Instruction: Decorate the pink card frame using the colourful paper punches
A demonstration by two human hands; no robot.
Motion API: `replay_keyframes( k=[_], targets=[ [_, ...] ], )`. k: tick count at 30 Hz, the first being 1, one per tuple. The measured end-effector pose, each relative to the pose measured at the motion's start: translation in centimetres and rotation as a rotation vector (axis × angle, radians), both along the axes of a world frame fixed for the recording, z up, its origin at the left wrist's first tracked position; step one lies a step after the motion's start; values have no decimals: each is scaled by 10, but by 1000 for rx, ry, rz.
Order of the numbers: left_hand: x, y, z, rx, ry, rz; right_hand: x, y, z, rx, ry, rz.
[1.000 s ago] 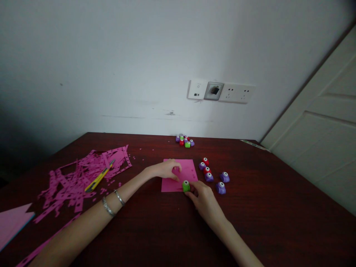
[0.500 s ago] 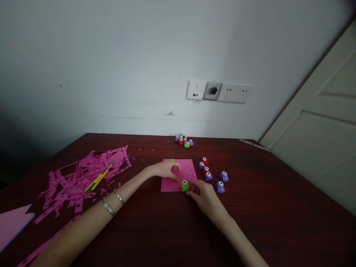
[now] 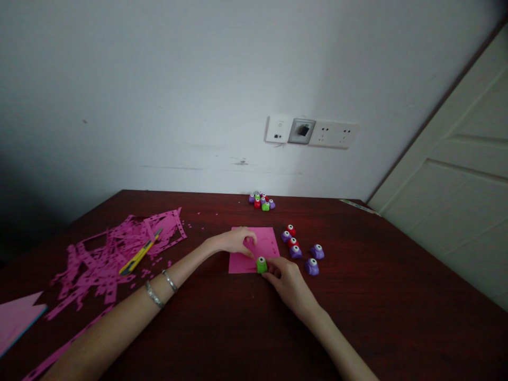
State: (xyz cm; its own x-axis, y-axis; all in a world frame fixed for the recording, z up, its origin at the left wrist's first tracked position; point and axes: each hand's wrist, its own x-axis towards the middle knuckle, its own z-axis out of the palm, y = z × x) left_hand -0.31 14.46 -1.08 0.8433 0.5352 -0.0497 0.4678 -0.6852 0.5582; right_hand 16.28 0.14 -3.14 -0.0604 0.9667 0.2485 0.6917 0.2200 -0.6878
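Note:
A small pink paper sheet (image 3: 266, 239) lies on the dark red-brown table (image 3: 397, 296). My left hand (image 3: 234, 242) rests on the sheet's left part, fingers curled down and pressing it flat. My right hand (image 3: 286, 280) grips a small green paper punch (image 3: 261, 264) sitting on the sheet's near edge. Just right of the sheet stand several small red and purple punches (image 3: 298, 247).
A second cluster of punches (image 3: 261, 201) sits near the wall. At the left lies a pile of pink paper scraps (image 3: 107, 254) with a yellow utility knife (image 3: 139, 255) on it. Pink sheets (image 3: 16, 317) lie at the left edge. A door (image 3: 456, 174) stands at the right.
My right hand has slid the green punch slightly left along the sheet's near edge. My left hand has stayed on the paper.

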Motion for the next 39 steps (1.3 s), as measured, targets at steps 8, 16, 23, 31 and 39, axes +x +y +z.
replay_keyframes(
  k=[8,16,23,31,39],
  targets=[
    [-1,1,-2,5,-8,-2,-3,-1,1,18,-16,21],
    [-3,11,5,-148,-203,79,7,2,11,-211,237,-106],
    [-4,5,28,-265,-190,160,14,21,37,-566,244,-3],
    [-4,-10,37,-471,80,156,20,43,26,-647,127,171],
    [2,-13,32,-408,155,53,17,49,31,-687,69,202]
  ],
)
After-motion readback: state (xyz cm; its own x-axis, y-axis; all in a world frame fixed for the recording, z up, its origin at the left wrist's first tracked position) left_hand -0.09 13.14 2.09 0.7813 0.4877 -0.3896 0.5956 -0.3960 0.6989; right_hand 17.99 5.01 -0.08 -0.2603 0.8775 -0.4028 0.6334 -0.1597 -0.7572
